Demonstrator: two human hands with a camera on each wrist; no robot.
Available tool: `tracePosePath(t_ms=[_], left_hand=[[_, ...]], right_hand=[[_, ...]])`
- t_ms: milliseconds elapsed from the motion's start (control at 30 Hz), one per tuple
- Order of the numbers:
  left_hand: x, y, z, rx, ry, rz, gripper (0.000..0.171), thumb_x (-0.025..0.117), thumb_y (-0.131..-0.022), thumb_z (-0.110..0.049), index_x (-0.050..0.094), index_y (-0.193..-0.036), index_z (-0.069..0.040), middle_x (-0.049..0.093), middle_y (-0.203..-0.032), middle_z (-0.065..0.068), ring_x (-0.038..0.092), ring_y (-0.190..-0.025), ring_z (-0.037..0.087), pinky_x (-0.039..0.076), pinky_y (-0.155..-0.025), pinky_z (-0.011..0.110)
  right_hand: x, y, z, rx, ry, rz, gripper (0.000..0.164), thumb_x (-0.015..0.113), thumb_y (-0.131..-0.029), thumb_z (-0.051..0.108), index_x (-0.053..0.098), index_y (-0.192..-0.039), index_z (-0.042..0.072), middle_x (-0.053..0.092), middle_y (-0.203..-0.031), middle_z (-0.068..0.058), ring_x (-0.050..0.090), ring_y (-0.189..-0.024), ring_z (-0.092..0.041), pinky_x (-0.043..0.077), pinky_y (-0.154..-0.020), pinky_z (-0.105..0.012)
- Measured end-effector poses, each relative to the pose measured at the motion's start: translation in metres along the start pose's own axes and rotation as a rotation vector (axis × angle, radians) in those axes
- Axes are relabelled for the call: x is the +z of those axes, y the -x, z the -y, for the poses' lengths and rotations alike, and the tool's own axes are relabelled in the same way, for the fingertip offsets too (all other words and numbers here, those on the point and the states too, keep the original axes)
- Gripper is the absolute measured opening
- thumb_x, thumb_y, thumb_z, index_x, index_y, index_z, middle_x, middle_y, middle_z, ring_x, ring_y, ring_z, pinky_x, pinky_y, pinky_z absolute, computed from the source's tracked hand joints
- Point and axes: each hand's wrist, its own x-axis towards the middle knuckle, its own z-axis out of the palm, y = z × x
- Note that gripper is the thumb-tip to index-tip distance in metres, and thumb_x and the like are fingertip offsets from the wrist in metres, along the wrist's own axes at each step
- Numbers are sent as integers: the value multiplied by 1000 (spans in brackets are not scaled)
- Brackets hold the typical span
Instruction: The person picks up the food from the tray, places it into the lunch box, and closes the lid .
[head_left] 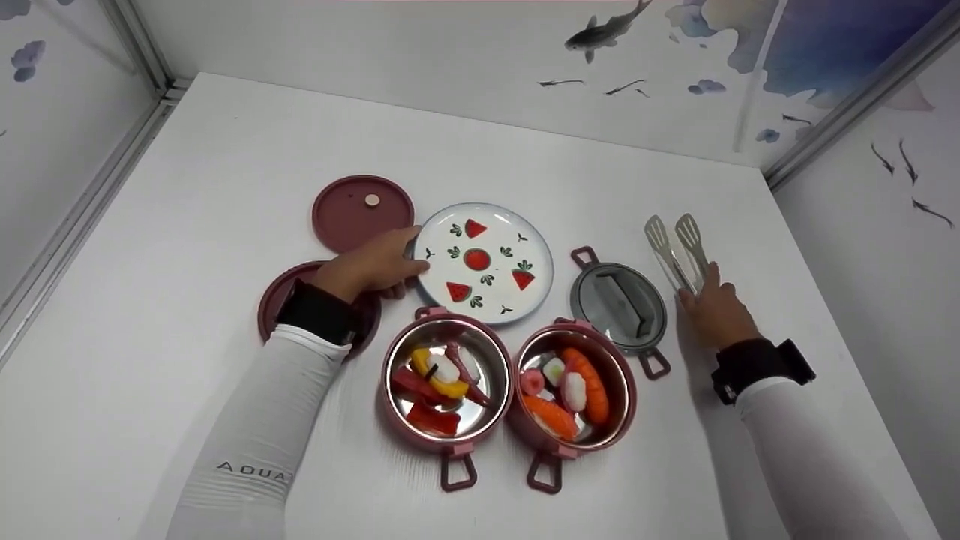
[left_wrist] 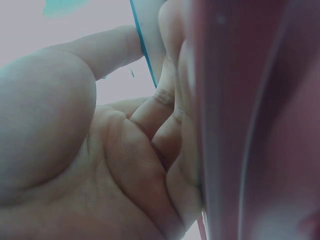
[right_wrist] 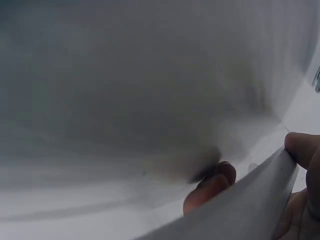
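Observation:
My left hand (head_left: 379, 262) pinches the left rim of a round white plate (head_left: 495, 289) painted with watermelon slices. In the left wrist view, the thumb (left_wrist: 112, 50) lies over the plate's edge and the other fingers curl by its underside. On the right, my right hand (head_left: 716, 311) grips metal tongs (head_left: 663, 251) with two slotted heads that point away from me. Close up in the right wrist view, the thumb (right_wrist: 302, 147) and a fingertip (right_wrist: 215, 187) are on either side of the tongs' grey metal arm (right_wrist: 240, 210); most of the hand is out of frame there.
Two pink pots (head_left: 388, 390) (head_left: 626, 405) with toy food stand side by side below the plate. A grey handled lid (head_left: 619, 300) leans by the right pot. Left of the plate lie a dark red lid (head_left: 345, 221) and another dark red round piece (head_left: 274, 300), partly under my left wrist.

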Motion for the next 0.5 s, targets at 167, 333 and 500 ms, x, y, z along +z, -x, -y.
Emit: tracePosePath(t_ms=[167,333,500], left_hand=[[0,1,0,-3,30,3,36,57,-101,-24,46,-133,-13,64,-81,9,60,-53,17,52,-52,27],[1,0,1,-9,16,5,37,57,-102,-24,45,-134,-13,64,-81,9,61,-54,16,52,-52,27],[0,0,-1,-10,-2,2,42,57,-102,-25,42,-139,-13,65,-82,10,62,-55,16,52,-53,28]], right_hand=[[3,-1,3,-17,98,-55,70,35,-108,30,6,-149,-19,46,-114,-53,58,-89,-64,48,-70,-68],[3,1,13,-34,176,-63,68,36,-106,25,10,-146,-23,50,-107,-51,58,-83,-63,50,-65,-67],[1,1,22,-16,247,-46,67,35,-104,22,11,-145,-25,53,-100,-50,59,-78,-60,50,-64,-67]])
